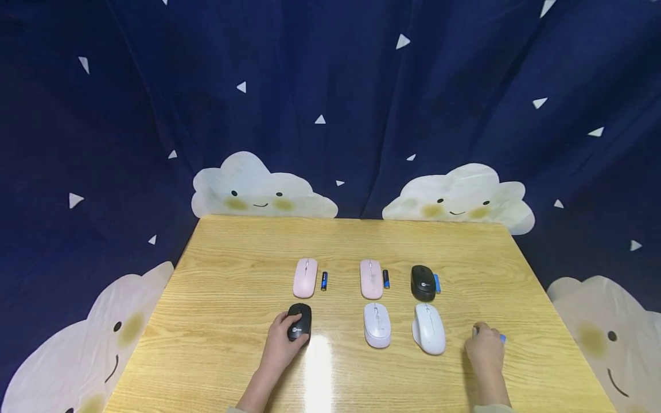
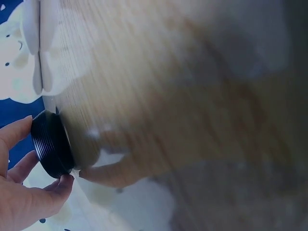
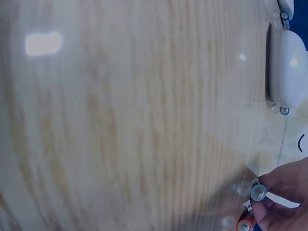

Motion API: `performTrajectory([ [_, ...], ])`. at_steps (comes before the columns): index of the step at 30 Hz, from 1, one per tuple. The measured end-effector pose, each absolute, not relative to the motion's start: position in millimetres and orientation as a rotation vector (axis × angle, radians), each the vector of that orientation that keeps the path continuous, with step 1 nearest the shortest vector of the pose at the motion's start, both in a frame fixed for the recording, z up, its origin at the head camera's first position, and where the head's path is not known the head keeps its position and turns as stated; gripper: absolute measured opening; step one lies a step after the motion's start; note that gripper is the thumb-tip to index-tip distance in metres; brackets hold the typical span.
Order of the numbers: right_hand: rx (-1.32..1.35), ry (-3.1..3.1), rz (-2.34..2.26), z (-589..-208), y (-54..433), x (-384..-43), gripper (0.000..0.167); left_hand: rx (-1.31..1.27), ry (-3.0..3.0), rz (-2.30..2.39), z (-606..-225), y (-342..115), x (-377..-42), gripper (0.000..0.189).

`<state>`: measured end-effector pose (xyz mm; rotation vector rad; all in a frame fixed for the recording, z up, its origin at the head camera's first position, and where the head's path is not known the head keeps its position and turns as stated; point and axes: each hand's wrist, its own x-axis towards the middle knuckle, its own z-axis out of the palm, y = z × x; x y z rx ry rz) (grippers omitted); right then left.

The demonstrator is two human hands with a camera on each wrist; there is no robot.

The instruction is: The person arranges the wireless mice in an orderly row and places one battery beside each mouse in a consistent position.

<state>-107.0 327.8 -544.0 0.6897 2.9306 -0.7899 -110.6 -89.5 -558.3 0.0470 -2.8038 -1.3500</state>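
Observation:
A black mouse (image 1: 302,321) is in the grip of my left hand (image 1: 280,343), thumb on one side and fingers over the other. In the left wrist view, fingers surround the ribbed side of that black mouse (image 2: 50,144). At the right, my right hand (image 1: 485,351) pinches a battery (image 3: 258,192) between thumb and finger, its round metal end showing. Close beside it, partly behind the fingers, is a second battery (image 3: 244,225) with an orange-ringed end. From the head view, only a bit of blue (image 1: 503,339) shows past this hand.
Two pink mice (image 1: 305,277) lie farther back, each with a dark blue battery (image 1: 324,281) at its right. Another black mouse (image 1: 423,283) has a light blue battery (image 1: 438,284) beside it. Between my hands sit a white mouse (image 1: 377,325) and a wider white mouse (image 1: 430,328).

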Motion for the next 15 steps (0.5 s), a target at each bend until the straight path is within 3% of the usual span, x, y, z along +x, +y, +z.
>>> performTrajectory([
  [15,0.666,2.933,-1.209,-529.4,330.5,-115.2,0.042,0.042,-2.81,-1.333,-559.1,-89.6,-110.6,0.042],
])
